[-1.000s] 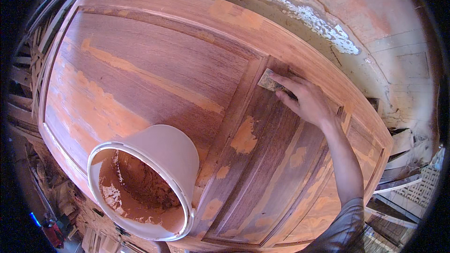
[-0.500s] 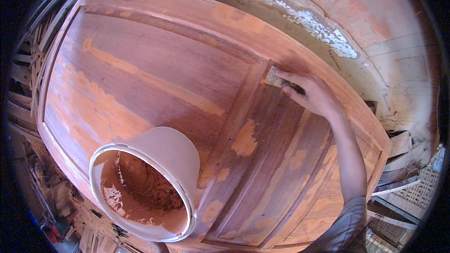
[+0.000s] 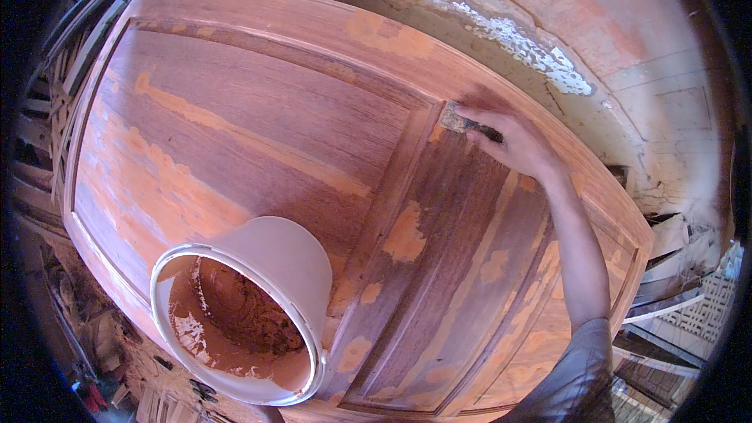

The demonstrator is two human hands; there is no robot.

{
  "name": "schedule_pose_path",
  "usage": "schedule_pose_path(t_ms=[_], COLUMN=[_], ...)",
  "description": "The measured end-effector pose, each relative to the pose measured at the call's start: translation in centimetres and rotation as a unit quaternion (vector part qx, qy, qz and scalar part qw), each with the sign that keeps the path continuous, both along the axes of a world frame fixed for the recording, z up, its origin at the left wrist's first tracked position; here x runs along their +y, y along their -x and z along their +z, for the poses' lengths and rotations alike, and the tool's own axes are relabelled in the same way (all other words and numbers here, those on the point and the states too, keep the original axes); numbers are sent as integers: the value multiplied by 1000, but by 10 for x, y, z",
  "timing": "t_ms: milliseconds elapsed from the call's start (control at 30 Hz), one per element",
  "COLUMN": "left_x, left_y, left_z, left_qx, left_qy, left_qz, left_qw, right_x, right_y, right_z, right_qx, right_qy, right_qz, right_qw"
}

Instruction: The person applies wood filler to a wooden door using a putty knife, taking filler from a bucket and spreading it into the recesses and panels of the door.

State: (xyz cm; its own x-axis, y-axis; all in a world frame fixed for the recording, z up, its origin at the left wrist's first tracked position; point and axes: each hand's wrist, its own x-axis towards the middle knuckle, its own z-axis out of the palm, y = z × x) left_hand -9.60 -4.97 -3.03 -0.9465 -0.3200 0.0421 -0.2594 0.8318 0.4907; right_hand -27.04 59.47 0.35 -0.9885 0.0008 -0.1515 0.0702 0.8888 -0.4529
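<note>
My right hand [image 3: 513, 139] reaches across a wooden panelled door [image 3: 313, 94] and is closed around a small putty knife [image 3: 454, 118]. Its blade is smeared and lies against the groove where a crossrail meets the upper long rail. Orange filler patches [image 3: 406, 233] mark the door's panels and frame. A white bucket [image 3: 294, 254] rests on the near part of the door, its mouth facing me, with reddish-brown filler [image 3: 243, 305] inside and smeared on its wall. A dark sliver, perhaps of my left arm, shows below the bucket; my left hand is out of sight.
Beyond the door's far edge runs a stained wall [image 3: 580, 0] with peeling white paint. Stacked wooden strips [image 3: 66, 110] lie at the left. Scraps and a pale woven-patterned piece [image 3: 709, 305] stand off the right end. Wood offcuts [image 3: 160, 403] lie at lower left.
My right hand and the putty knife have shifted very slightly left, still at the same groove. The view has tilted a little; the bucket and door otherwise stay put.
</note>
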Motion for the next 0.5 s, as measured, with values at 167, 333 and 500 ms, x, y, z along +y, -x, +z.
schedule_pose_path(t_ms=[167, 333, 500], left_x=[0, -1, -2], left_y=[1, 0, 1], left_z=[0, 0, -2], left_qx=[-3, -1, 2], left_qy=[-1, 2, 3], left_qz=[0, 0, -4], left_qw=[1000, 1000, 1000], right_x=[9, 0, 2], right_y=[-5, 4, 4], right_z=[-7, 10, -9], right_qx=[17, -52, 8], right_qy=[4, 76, 24], right_qz=[28, -32, 17], right_qw=[999, 995, 1000])
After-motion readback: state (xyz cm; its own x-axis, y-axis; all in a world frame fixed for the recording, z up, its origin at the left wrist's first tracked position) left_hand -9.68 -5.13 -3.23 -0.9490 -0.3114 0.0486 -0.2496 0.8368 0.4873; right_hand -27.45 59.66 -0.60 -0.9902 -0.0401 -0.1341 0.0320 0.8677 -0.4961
